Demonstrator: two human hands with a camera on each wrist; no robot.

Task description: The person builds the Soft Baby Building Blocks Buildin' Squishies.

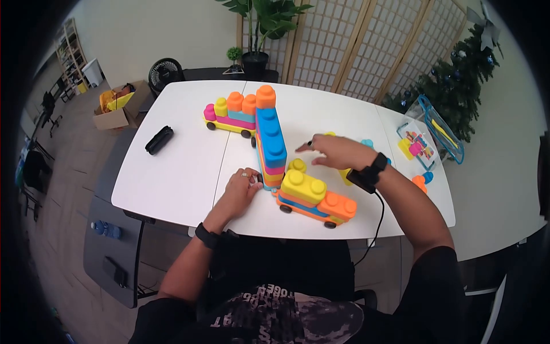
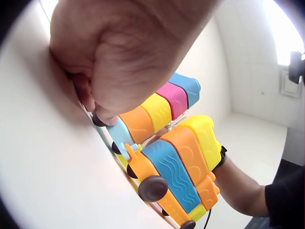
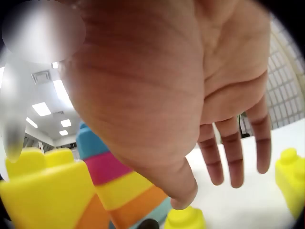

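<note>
My left hand (image 1: 236, 194) rests low on the table with its fingers curled, thumb and finger at a dark wheel (image 2: 98, 119) of the middle toy train car. That car carries a tall stack of building blocks (image 1: 271, 135), blue on top, over a light blue base (image 2: 120, 134). An orange train car (image 1: 315, 202) with yellow and orange blocks sits by its near end, couplers meeting. At the far end stands a yellow-based car (image 1: 229, 121). My right hand (image 1: 344, 155), fingers extended and holding nothing, is over the table beside a loose yellow block (image 1: 297, 165).
More loose blocks, including an orange one (image 1: 419, 183), lie at the right beside a picture card (image 1: 416, 143) and a clear zip bag (image 1: 441, 129). A black case (image 1: 159, 140) lies at the left. A cable (image 1: 378, 221) hangs from my right wrist over the table edge.
</note>
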